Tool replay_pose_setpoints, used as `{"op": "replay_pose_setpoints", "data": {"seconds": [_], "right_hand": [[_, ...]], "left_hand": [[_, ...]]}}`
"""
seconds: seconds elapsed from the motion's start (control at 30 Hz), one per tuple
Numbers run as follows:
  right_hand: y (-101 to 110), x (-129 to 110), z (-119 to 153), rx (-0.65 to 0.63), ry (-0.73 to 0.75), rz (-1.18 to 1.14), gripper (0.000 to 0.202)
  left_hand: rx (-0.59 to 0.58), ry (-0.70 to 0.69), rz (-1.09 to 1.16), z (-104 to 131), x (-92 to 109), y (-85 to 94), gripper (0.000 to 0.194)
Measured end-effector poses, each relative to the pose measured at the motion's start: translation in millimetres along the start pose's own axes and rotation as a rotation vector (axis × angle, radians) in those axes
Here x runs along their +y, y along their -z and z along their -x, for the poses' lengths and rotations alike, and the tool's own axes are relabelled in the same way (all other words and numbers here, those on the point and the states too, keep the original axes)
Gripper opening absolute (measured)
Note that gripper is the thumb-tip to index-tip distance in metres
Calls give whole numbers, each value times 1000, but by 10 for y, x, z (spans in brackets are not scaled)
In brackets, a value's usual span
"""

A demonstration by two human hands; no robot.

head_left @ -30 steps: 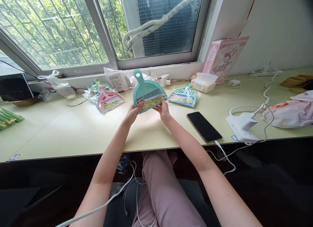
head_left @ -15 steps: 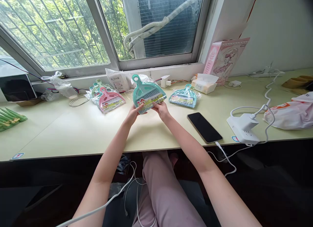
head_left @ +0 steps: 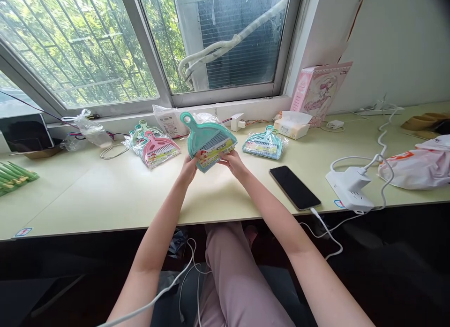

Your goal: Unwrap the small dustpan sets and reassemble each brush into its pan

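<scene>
Both hands hold up a teal dustpan and brush set [head_left: 208, 135] over the desk, its handle tilted up to the left and a printed label across its lower part. My left hand [head_left: 191, 167] grips the lower left edge, thumb on the label. At the lower right edge, my right hand [head_left: 233, 162] has its fingers closed on the same set. To the left lie a pink dustpan set [head_left: 160, 148] and a green one [head_left: 141, 130] in clear wrapping, overlapping each other. A blue-teal wrapped dustpan set [head_left: 264, 143] rests on the right.
A black phone [head_left: 294, 187] on a charging cable lies right of my forearm, beside a white power strip [head_left: 349, 191]. Behind stand a tissue pack [head_left: 292, 124] and a pink box [head_left: 319, 95]. Green stick-like items [head_left: 16, 177] lie far left; a white plastic bag [head_left: 418, 163] sits far right.
The held dustpan set has tilted further, its handle leaning more to the left. Both hands keep hold of it. The whole view has shifted slightly.
</scene>
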State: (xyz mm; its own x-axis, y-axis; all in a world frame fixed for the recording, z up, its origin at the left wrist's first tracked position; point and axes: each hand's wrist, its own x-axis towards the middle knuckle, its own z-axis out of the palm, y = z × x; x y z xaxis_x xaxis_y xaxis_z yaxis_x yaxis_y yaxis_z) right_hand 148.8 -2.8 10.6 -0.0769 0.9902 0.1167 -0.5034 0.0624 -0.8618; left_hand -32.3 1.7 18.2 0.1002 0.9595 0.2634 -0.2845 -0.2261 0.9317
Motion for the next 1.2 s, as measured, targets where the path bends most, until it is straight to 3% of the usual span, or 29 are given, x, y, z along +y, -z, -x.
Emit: {"op": "replay_pose_setpoints", "data": {"seconds": [0.17,0.47,0.7,0.93,1.2], "right_hand": [[88,-38,-40,31,-40,68,23],[58,4,-29,144,-68,38,19],[36,16,-33,156,-65,23,24],[97,10,-106,58,-51,13,38],[112,-49,-90,15,-96,12,34]], "left_hand": [[-80,32,-62,13,-20,18,69],[-95,30,-136,-9,-28,21,67],[-109,49,-170,10,0,38,69],[-69,34,-127,1,-28,63,68],[-14,65,-148,10,-11,71,70]]}}
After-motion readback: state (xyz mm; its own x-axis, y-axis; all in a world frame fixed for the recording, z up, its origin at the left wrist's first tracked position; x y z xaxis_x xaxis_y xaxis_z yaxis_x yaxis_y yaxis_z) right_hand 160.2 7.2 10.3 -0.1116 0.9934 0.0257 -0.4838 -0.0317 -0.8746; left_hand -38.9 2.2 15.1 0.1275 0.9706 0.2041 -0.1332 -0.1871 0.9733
